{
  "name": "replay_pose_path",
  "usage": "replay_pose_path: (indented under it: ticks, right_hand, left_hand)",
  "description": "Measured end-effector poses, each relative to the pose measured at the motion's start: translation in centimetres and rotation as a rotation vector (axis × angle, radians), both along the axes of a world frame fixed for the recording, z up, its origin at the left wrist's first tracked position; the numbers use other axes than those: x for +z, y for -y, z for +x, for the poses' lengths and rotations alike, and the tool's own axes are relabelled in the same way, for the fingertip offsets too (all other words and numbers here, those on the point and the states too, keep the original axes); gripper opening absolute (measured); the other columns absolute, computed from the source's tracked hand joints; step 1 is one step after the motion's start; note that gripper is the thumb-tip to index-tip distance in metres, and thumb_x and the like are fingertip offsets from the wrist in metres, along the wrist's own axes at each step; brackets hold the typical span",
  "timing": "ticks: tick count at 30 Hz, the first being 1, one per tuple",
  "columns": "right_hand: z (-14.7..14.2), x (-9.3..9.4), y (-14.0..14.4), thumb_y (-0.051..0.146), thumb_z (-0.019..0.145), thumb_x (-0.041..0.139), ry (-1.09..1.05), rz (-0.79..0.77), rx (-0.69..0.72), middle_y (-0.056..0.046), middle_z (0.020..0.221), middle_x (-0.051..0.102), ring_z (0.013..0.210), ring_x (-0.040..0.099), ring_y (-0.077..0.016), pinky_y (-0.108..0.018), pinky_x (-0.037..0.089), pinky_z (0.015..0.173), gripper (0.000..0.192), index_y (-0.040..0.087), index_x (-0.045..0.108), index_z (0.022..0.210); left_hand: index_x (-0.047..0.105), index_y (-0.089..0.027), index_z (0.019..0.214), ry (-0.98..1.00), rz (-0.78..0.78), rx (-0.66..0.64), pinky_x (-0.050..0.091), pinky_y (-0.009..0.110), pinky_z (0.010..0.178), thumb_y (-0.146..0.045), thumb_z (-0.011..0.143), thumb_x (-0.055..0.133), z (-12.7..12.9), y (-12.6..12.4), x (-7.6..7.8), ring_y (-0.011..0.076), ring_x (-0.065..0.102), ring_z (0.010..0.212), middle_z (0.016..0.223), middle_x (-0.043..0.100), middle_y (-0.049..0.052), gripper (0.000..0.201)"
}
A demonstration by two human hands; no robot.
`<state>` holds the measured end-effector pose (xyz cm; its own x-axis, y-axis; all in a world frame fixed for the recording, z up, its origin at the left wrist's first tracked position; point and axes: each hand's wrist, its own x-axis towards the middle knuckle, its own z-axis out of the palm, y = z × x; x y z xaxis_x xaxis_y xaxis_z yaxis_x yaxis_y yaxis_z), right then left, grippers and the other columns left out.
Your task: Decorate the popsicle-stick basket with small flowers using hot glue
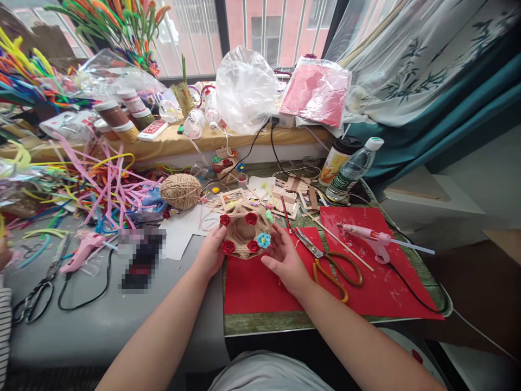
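Between both hands is a small twine-wrapped basket (241, 251), its opening turned toward me. Red roses (251, 218) and a blue flower (263, 240) decorate its rim, with a pale green flower (269, 216) at the upper right. My left hand (210, 252) grips the left side, fingers partly hidden behind it. On the right side, my right hand (286, 260) supports the basket with curved fingers, its thumb spread below the blue flower. Under the hands lies red paper (260, 288). Scissors with brown handles (325, 258) rest just right of my right hand.
A pink glue gun (376, 239) lies at right, another glue gun (83, 250) at left near black scissors (38, 293). Behind are a twine ball (181, 190), craft sticks (287, 198), a water bottle (354, 171) and pink pipe cleaners (106, 190). Another person's striped sleeve (5, 331) shows far left.
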<state>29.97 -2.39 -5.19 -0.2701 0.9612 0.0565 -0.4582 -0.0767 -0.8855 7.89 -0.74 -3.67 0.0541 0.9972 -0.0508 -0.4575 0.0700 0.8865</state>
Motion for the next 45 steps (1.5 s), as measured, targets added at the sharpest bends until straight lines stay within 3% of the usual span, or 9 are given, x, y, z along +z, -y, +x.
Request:
replay_pose_path:
  ticks: [6,13,20,23,29,32,36,40,45]
  right_hand:
    - [-0.3,1.4,0.4,0.030,0.075,0.095,-0.114,-0.024,0.032,-0.006,0.161,0.055,0.148,0.054,-0.0283,-0.053,0.042,0.125,0.096,0.038,0.046,0.156]
    - [-0.2,1.2,-0.2,0.034,0.080,0.091,-0.106,-0.134,-0.112,-0.006,0.149,0.067,0.138,0.062,-0.0277,-0.049,0.048,0.120,0.068,0.034,0.063,0.142]
    - [0.6,1.8,-0.3,0.045,0.087,0.083,-0.198,-0.144,-0.051,-0.006,0.108,0.079,0.092,0.074,-0.0223,-0.041,0.062,0.086,0.035,0.027,0.077,0.117]
    - [0.7,1.7,-0.4,0.043,0.083,0.088,-0.171,-0.213,-0.051,-0.001,0.078,0.074,0.069,0.066,-0.0156,-0.031,0.056,0.068,0.027,0.023,0.078,0.100]
    - [0.2,1.4,-0.8,0.045,0.081,0.089,-0.095,-0.260,-0.081,0.009,0.051,0.046,0.045,0.036,-0.0072,-0.022,0.032,0.046,0.030,0.021,0.071,0.082]
    - [0.1,1.5,-0.5,0.056,0.088,0.080,-0.099,-0.276,0.053,0.009,0.049,0.040,0.044,0.029,-0.0078,-0.024,0.025,0.046,0.039,0.020,0.068,0.076]
    - [0.2,1.1,0.4,0.076,0.093,0.061,-0.049,-0.183,0.246,0.004,0.056,0.053,0.048,0.042,-0.0122,-0.027,0.033,0.050,0.056,0.022,0.072,0.089]
    - [0.4,0.8,1.3,0.073,0.092,0.067,0.088,-0.033,0.193,0.001,0.069,0.061,0.055,0.049,-0.0144,-0.029,0.038,0.056,0.049,0.025,0.073,0.099]
    - [1.3,1.5,1.9,0.059,0.096,0.070,0.216,0.137,0.230,0.000,0.066,0.061,0.059,0.052,-0.0175,-0.031,0.040,0.059,0.035,0.025,0.076,0.090]
  left_hand:
    - [0.052,-0.031,0.152,0.060,-0.099,-0.195,0.057,0.048,0.108,-0.052,0.091,0.077,0.9,0.9,-0.4,0.0326,0.067,0.134,0.147,0.066,0.011,0.069]
    - [0.046,-0.030,0.155,-0.030,0.019,0.026,0.049,0.047,0.118,-0.040,0.076,0.092,0.9,0.7,-0.3,0.0365,0.053,0.147,0.160,0.056,0.012,0.092]
    - [0.065,-0.025,0.138,0.094,-0.042,0.070,0.050,0.047,0.118,-0.061,0.092,0.068,0.4,0.1,-0.3,0.0334,0.060,0.141,0.145,0.069,0.007,0.059]
    - [0.069,-0.028,0.132,0.128,-0.123,0.081,0.053,0.050,0.114,-0.069,0.093,0.058,0.0,-0.3,-0.1,0.0337,0.062,0.139,0.138,0.074,0.004,0.058]
    - [0.066,-0.038,0.137,0.178,-0.075,0.043,0.057,0.049,0.108,-0.065,0.097,0.054,-0.4,-0.6,0.5,0.0315,0.055,0.147,0.138,0.073,0.000,0.049]
    - [0.069,-0.035,0.130,0.142,-0.109,0.021,0.059,0.051,0.103,-0.067,0.096,0.056,-0.4,-0.6,0.1,0.0337,0.058,0.143,0.135,0.075,0.003,0.048]
    - [0.072,-0.025,0.123,0.120,-0.177,-0.034,0.055,0.053,0.110,-0.065,0.088,0.066,-0.1,-0.1,0.0,0.0364,0.065,0.133,0.122,0.078,0.008,0.053]
    - [0.071,-0.022,0.124,0.120,-0.196,-0.167,0.052,0.055,0.113,-0.063,0.089,0.064,0.4,0.5,0.7,0.0376,0.069,0.127,0.123,0.078,0.010,0.055]
    - [0.074,-0.026,0.114,-0.016,-0.116,-0.141,0.058,0.055,0.104,-0.069,0.089,0.059,-0.2,0.4,0.3,0.0356,0.075,0.113,0.112,0.080,0.010,0.053]
